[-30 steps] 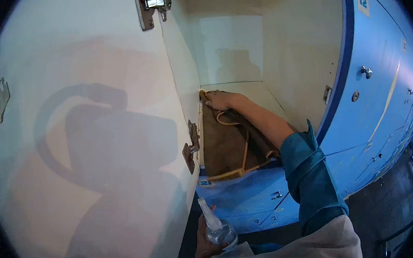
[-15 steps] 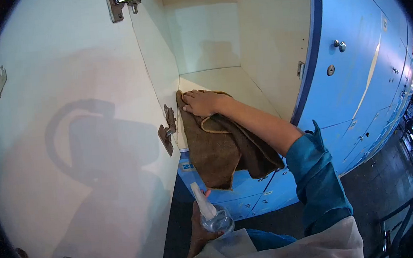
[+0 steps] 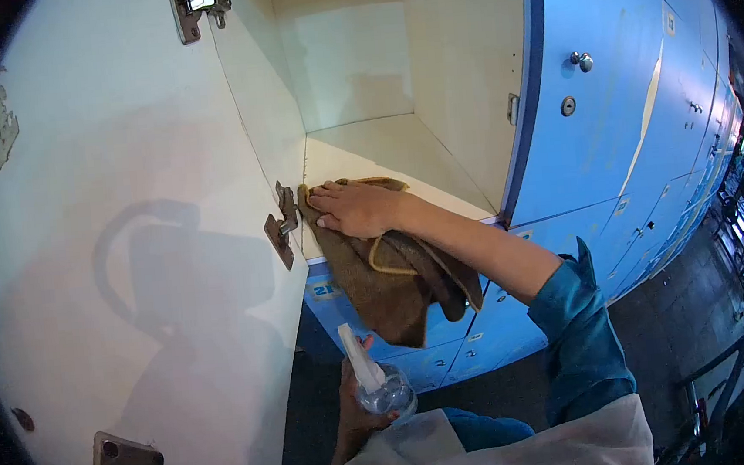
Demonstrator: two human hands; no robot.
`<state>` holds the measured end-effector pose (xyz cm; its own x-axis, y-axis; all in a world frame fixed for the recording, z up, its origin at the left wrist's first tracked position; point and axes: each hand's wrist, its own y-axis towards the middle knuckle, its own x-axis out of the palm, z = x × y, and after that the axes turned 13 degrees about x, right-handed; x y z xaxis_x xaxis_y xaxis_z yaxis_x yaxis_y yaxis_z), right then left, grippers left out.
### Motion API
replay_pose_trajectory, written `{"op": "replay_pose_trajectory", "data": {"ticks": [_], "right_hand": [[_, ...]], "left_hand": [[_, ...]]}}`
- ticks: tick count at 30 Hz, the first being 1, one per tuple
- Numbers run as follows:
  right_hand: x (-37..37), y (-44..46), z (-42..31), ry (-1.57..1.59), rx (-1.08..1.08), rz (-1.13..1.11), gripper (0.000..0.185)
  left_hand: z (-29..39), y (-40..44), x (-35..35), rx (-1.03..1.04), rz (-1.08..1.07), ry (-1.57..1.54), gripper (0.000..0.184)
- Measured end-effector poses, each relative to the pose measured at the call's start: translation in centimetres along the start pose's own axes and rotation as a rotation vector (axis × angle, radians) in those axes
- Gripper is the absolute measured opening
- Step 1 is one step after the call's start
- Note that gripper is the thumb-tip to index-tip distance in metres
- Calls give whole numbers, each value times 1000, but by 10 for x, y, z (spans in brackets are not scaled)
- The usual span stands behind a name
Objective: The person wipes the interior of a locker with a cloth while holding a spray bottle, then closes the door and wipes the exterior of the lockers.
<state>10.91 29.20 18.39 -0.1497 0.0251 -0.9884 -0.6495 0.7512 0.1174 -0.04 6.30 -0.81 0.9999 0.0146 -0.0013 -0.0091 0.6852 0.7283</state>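
Observation:
My right hand (image 3: 357, 208) presses a brown cloth (image 3: 372, 289) with yellow edging onto the floor of the open locker (image 3: 382, 140), close to its front left corner. The cloth hangs down over the locker's front edge. Below it, my left hand (image 3: 351, 409) is wrapped round a clear spray bottle (image 3: 389, 393) with a white nozzle; part of that hand is hidden behind the bottle.
The open white door (image 3: 129, 252) with metal hinges (image 3: 282, 226) fills the left side. Blue closed lockers (image 3: 605, 83) with knobs run off to the right. Dark metal racks (image 3: 708, 398) stand on the dark floor at the lower right.
My right hand has drawn the cloth from deeper inside the locker toward its front edge, and more cloth hangs down. The view has shifted. My left hand still holds the bottle.

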Motion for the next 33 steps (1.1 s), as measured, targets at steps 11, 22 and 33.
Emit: {"op": "replay_pose_trajectory", "data": {"ticks": [11,22,33], "right_hand": [[2,-39,-12,184,-115,81,42],[14,-78,-20,371,-249,387,32],[12,-164,-46,429,56,761,37]], "left_hand": [[-2,-10,3,43,47,-119,123],[20,-40,-7,-134,-36,-57,125],[44,-76,-25,-327,-8,75,127]]}}
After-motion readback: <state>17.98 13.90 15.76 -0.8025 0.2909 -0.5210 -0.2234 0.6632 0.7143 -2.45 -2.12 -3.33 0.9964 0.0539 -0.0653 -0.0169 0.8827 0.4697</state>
